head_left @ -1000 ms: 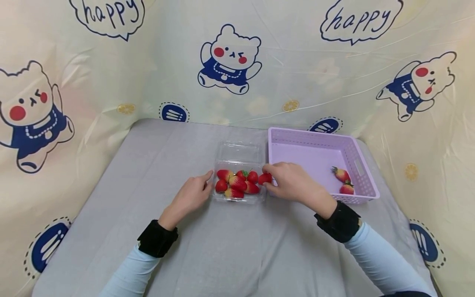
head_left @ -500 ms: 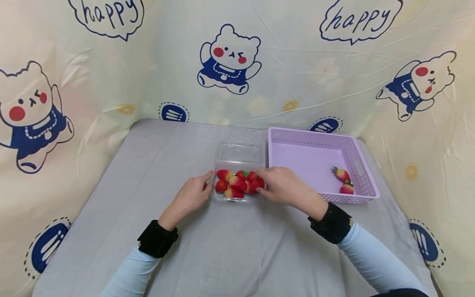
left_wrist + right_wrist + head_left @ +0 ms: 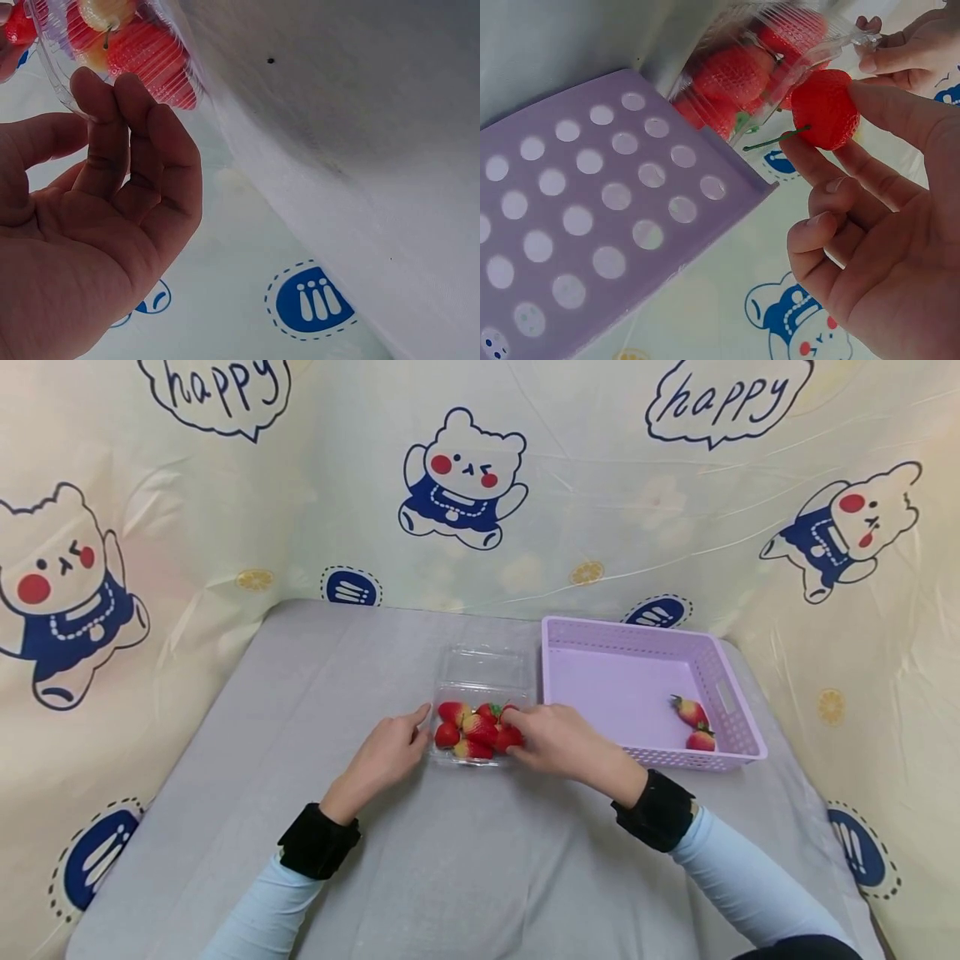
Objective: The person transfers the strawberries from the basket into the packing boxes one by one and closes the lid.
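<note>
A clear plastic box (image 3: 480, 670) with its lid folded back holds several red strawberries (image 3: 467, 732) in the middle of the grey table. My left hand (image 3: 417, 730) rests against the box's left side, fingertips touching its rim (image 3: 64, 90). My right hand (image 3: 551, 739) reaches over the right part of the box. In the right wrist view its thumb and fingers pinch one strawberry (image 3: 823, 109) with a green stem, just beside the box (image 3: 780, 45). A lilac perforated basket (image 3: 622, 631) stands to the right with two strawberries (image 3: 690, 712) inside.
A cartoon bear cloth (image 3: 465, 477) hangs behind and along both sides of the table. The basket's wall (image 3: 592, 225) sits close against the box. Bare grey tabletop (image 3: 450, 860) lies between the box and the near edge.
My right hand has moved left from the box's right edge to over the strawberries. The left hand, the box and the basket have stayed put.
</note>
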A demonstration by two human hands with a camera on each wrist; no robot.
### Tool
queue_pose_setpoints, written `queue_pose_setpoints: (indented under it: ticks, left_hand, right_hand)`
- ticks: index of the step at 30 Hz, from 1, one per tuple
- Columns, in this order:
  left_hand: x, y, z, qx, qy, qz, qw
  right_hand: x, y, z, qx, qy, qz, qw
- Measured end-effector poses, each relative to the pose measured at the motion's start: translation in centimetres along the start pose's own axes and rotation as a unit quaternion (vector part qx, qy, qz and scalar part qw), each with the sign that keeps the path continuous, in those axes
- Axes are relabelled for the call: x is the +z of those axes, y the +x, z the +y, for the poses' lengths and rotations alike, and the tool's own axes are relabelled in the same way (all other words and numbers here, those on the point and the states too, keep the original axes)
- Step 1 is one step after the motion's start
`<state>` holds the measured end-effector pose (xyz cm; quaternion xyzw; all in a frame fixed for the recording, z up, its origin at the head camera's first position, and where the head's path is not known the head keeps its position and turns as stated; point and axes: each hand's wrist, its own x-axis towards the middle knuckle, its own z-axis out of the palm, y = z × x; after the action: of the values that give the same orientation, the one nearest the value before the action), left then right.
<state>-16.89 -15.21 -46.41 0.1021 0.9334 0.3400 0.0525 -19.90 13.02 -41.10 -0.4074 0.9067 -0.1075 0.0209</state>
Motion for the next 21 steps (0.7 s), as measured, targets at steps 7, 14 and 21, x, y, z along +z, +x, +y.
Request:
queue_pose_setpoints:
  ticks: [7, 14, 21]
  left_hand:
    - [0.08, 0.01, 0.00, 0.001, 0.003, 0.001, 1.0000]
    - [0.15, 0.03, 0.02, -0.002, 0.004, -0.003, 1.0000]
    - [0.12, -0.03, -0.01, 0.004, 0.003, 0.006, 1.0000]
  right_hand:
    - [0.46, 0.28, -0.04, -0.004, 0.005, -0.015, 1.000]
    - [0.90, 0.48, 0.02, -0.011, 0.010, -0.037, 0.999]
    - [0.89, 0.58, 0.13, -0.015, 0.013, -0.039, 0.999]
